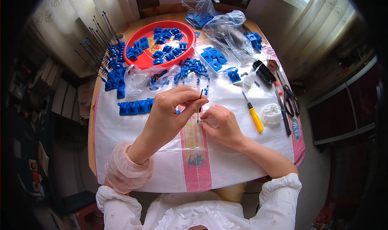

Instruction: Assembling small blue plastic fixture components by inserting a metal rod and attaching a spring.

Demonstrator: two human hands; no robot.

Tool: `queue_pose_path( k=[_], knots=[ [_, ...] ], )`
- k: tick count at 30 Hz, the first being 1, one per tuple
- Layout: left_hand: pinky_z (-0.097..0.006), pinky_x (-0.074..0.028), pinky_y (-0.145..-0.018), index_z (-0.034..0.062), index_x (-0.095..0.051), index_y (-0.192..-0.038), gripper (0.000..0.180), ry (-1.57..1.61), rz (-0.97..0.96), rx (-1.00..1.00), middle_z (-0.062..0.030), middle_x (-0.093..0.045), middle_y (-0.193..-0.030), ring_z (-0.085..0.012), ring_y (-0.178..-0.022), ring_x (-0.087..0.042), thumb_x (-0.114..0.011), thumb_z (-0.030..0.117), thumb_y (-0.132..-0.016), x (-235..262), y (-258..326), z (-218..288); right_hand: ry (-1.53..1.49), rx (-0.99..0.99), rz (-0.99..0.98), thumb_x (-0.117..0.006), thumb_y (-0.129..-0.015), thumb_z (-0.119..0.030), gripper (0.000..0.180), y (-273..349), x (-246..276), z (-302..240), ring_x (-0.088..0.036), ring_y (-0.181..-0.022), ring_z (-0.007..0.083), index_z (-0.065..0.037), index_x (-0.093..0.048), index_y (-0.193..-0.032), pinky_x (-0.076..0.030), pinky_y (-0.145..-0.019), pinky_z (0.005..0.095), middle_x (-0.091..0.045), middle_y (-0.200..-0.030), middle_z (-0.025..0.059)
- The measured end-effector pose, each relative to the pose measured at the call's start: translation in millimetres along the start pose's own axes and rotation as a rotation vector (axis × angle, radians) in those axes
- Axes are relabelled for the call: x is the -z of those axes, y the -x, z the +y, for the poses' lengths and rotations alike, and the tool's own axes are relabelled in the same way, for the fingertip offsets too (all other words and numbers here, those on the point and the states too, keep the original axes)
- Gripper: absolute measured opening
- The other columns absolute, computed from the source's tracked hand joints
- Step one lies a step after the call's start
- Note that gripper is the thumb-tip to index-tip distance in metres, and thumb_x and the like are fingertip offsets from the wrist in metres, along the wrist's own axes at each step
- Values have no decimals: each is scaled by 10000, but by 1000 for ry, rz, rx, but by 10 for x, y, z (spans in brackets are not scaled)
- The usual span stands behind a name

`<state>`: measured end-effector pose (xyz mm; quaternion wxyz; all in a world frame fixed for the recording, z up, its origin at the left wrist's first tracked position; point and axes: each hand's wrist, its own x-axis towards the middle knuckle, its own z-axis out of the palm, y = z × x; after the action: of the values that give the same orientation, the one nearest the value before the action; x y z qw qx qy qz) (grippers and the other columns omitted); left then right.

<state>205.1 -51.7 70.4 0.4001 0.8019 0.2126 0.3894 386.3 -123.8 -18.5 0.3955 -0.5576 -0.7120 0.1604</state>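
My left hand (pixel 167 110) pinches a thin dark rod (pixel 201 94), held upright over the middle of the table. A small dark coil (pixel 199 110) shows on the rod below those fingers. My right hand (pixel 224 125) is closed in a pinch beside the rod's lower end, where a small blue tip (pixel 197 121) shows; I cannot make out what its fingertips hold. Left of my left hand stands a row of blue plastic parts (pixel 135 107), partly covered by the hand. Beyond both hands lies a pile of small blue pieces (pixel 193 66).
Blue parts with upright springs and rods (pixel 115 70) crowd the far left. Behind are a red round tray (pixel 191 38) of blue parts, flat blue plates (pixel 214 59) and plastic bags (pixel 226 25). On the right lie a yellow-handled screwdriver (pixel 256 119), scissors (pixel 289 98) and a white bottle (pixel 249 78).
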Motion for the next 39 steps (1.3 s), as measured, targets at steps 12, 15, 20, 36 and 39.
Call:
queue_pose_path(
  k=[12, 15, 20, 36, 39],
  knots=[
    [-270, -552, -637, -39, -713, -945, 99, -19, 1, -7, -113, -688, -870, -166, -720, -670, -688, -20, -852, 13, -5, 23, 18, 55, 21, -710, -733, -71, 98, -15, -12, 5, -613, -819, 270, -35, -659, -809, -498, -737, 389, -656, -811, 94],
    [-271, -550, -639, -38, -714, -946, 98, -10, 5, 3, -111, -690, -869, -163, -720, -667, -690, -14, -854, 3, -10, 18, 14, 23, 90, -713, -744, -59, 94, -62, 131, 13, -614, -797, 274, -41, -667, -824, -494, -731, 386, -665, -828, 93],
    [-264, -545, -636, -35, -717, -942, 94, -2, 2, 1, -106, -693, -859, -156, -718, -662, -700, 9, -860, 0, -16, 28, 57, -101, 304, -723, -781, -39, 134, -158, 964, -108, -674, -875, 224, -18, -687, -908, -507, -779, 323, -699, -899, 115],
    [-230, -548, -667, -45, -716, -940, 85, 3, 3, 1, -80, -670, -855, -120, -742, -648, -666, 3, -891, -1, -10, 23, 457, -378, 280, -747, -796, -102, 202, 179, 1683, 492, -674, -896, 290, 30, -634, -899, -511, -804, 373, -675, -933, 153],
    [-235, -546, -682, -40, -719, -947, 92, -8, -1, 9, -88, -680, -870, -125, -758, -651, -673, 14, -888, 22, -5, 25, 436, -291, 278, -723, -824, -88, 152, 128, 1614, 345, -673, -839, 279, 27, -643, -882, -509, -768, 360, -679, -885, 137]
  ],
)
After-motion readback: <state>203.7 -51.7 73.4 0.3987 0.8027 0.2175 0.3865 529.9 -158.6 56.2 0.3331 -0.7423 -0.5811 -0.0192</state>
